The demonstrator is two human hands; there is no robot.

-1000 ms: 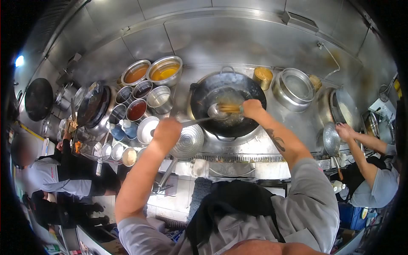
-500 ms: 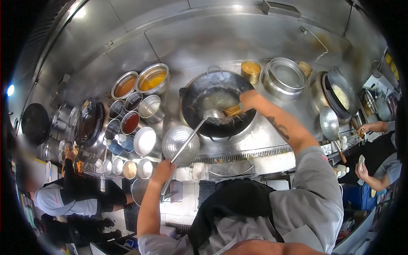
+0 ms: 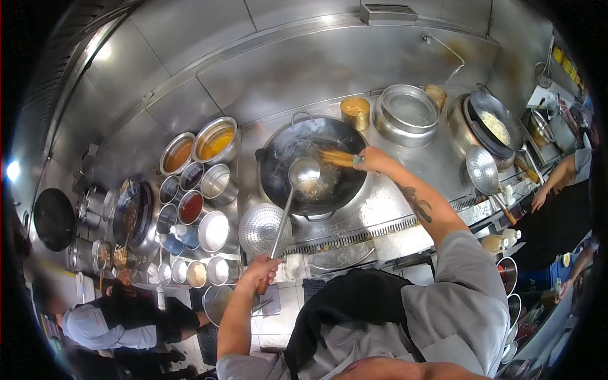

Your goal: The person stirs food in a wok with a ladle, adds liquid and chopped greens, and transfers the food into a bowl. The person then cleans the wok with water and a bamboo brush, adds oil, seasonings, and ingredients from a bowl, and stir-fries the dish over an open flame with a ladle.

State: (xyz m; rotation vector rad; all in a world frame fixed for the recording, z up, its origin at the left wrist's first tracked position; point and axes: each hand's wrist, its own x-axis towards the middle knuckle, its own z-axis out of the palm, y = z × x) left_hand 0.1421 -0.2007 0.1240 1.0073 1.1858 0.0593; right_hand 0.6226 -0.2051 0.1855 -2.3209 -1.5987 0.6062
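Observation:
A large black wok [image 3: 345,190] with some cloudy liquid in it sits on the stove. My left hand [image 3: 258,272] is closed around the handle end of a long metal ladle [image 3: 304,173], whose bowl is over the wok's middle. My right hand [image 3: 370,159] grips a bamboo brush [image 3: 337,158] at the wok's right side, its bristles pointing left over the wok. The ladle bowl and the bristles are close together. Left of the wok lies a perforated strainer [image 3: 265,229], partly under the ladle's handle.
Metal pots of sauce [image 3: 190,208] and a bowl of yellow liquid [image 3: 216,147] stand left. Behind the wok are a tin [image 3: 355,114] and a wide pot [image 3: 406,116]. Another wok [image 3: 497,126] holds pale food at the right. Co-workers are at both sides.
The ladle bowl has moved up and left from the wok's lower part, its handle now steeper. The brush has swung up and left. The view has shifted; the right co-worker's hands have moved.

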